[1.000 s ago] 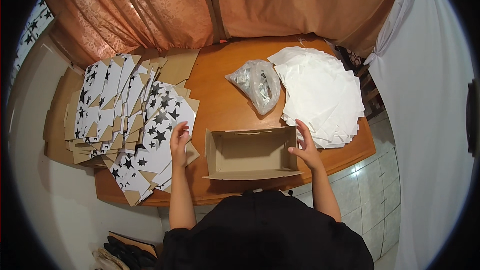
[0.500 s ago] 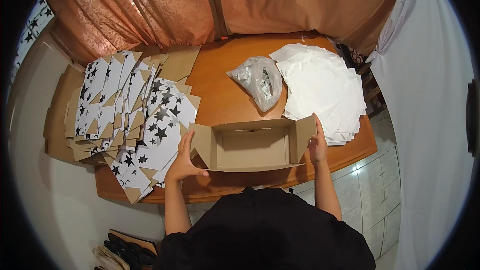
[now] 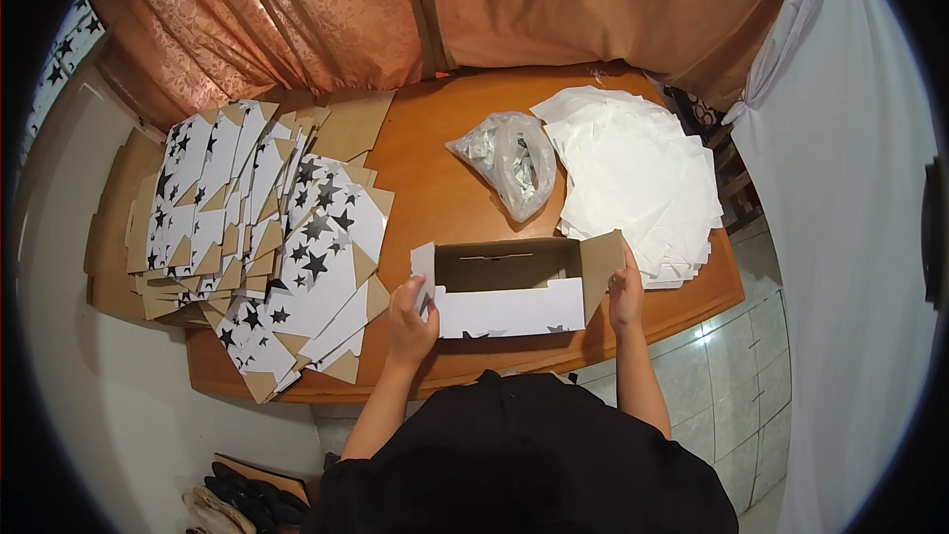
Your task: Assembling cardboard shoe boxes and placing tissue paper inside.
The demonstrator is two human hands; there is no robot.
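Observation:
A cardboard box (image 3: 509, 309), brown inside and white with black stars outside, lies at the table's near edge. Its white front panel is folded over part of the opening, leaving the far part of the inside visible. My left hand (image 3: 412, 321) is closed at the left end flap, which is turned up and shows its white face. With its fingers bent round the edge, my right hand (image 3: 625, 295) holds the brown right end flap (image 3: 602, 272), which stands out from the box. Contact of some fingertips is hidden.
Flat star-printed box blanks (image 3: 237, 227) are heaped on the left of the wooden table (image 3: 420, 153). Behind the box lies a clear plastic bag (image 3: 514, 163) of small silvery pieces. A pile of white paper sheets (image 3: 638, 178) covers the right. Orange curtains (image 3: 593, 10) hang at the back.
The front panel has been folded inward over the opening, and the left flap turned up to show white. My left hand moved right, closing onto that flap. The right hand stayed nearly in place.

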